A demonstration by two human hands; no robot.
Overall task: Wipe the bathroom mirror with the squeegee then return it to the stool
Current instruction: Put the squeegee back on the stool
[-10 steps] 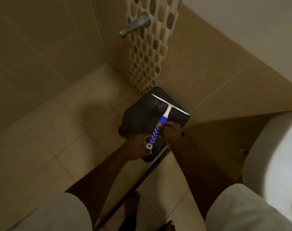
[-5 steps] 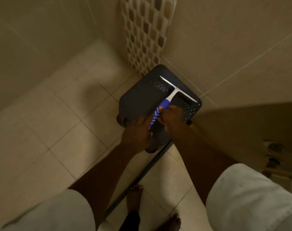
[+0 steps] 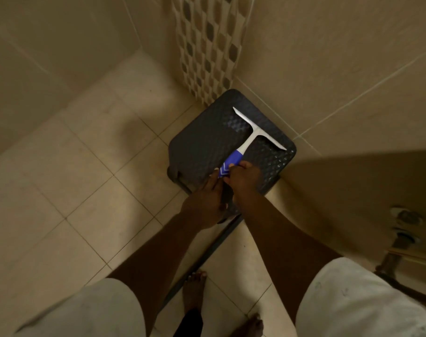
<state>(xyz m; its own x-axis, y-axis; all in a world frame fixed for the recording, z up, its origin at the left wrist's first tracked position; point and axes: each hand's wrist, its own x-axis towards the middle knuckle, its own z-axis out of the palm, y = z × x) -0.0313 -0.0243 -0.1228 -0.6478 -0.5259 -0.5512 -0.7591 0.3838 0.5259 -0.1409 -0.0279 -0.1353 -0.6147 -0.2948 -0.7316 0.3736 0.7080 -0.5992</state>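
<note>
Nearest the camera: two pale sleeves and bare forearms reach forward and down, with bare feet (image 3: 195, 288) on the tiled floor (image 3: 90, 190) beside a dark strip running along the floor toward the stool. Both hands meet at the near end of the squeegee (image 3: 249, 139). Left hand (image 3: 204, 198) has its fingers laid along the left side of the blue handle; whether they wrap round it or only steady it cannot be told, since the handle's end is hidden between the two hands. Right hand (image 3: 244, 181) covers the handle from above, fingers curled over it, so it reads as the gripping hand. Judgement: a two-handed hold at the handle end suits a low reach, one hand carrying and the other guiding. The squeegee lies across the dark perforated stool (image 3: 202, 142), handle toward the person, white T-shaped blade toward the far right corner of the seat; the blade looks flat on or just above the seat, and contact cannot be confirmed. The handle-near orientation keeps the blade edge away from the fingers. The stool sits tucked into the corner where the plain tiled wall meets a mosaic tile strip (image 3: 207, 45), out of the walking path. At the right edge, pipework (image 3: 404, 229) under a fixture. No mirror in view.
</note>
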